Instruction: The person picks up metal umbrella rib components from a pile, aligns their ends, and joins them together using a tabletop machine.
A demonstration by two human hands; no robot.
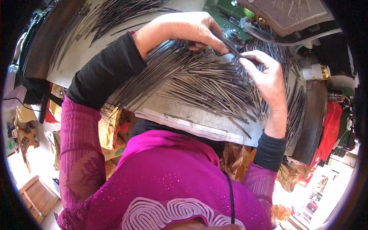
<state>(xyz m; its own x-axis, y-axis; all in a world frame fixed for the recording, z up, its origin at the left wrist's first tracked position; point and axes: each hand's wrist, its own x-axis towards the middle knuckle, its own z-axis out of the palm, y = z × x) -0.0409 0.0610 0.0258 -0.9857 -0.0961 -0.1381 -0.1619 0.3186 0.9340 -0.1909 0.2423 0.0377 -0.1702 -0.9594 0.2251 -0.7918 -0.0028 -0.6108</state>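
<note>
L hand (191, 28) and R hand (266, 74) are both up front, over the far side of the table (149, 100), w/ a dark strip (234, 52) b/w them. L hand: thumb + forefinger pinching the strip, other fingers curled under, mostly hidden. R hand: thumb + forefinger tips closed on its near end, rest of the fingers bent loosely. Two-point hold prob. bc it's so thin; one hand alone would let it swing or tip, I'd say. Fingertip grip also leaves most of its length uncovered.

It's held up clear of the heaps, just in front of the metal fitting (231, 33) by the green machine body (219, 18); can't tell if it touches that. Grey casing (289, 17) sits to the far R, above the work.

Loose stock's in rough heaps: long bundle (147, 78) under my L forearm, pcs lying mostly parallel, prob. so they're easy to pick up singly; middle heap (214, 86) fanned out, more crossed; more pcs (296, 117) along the R edge. White edging (191, 126) runs along the table's near side, maybe to stop pcs sliding into my lap.

Looks: strip's slim, straight, near-black, dull w/ a faint sheen, metal-like. Can't tell if it's 1 pc or a couple stacked; fingers cover the ends. Heaped pcs similar, some greyer, a few w/ small holes or notches, too small to be sure.
</note>
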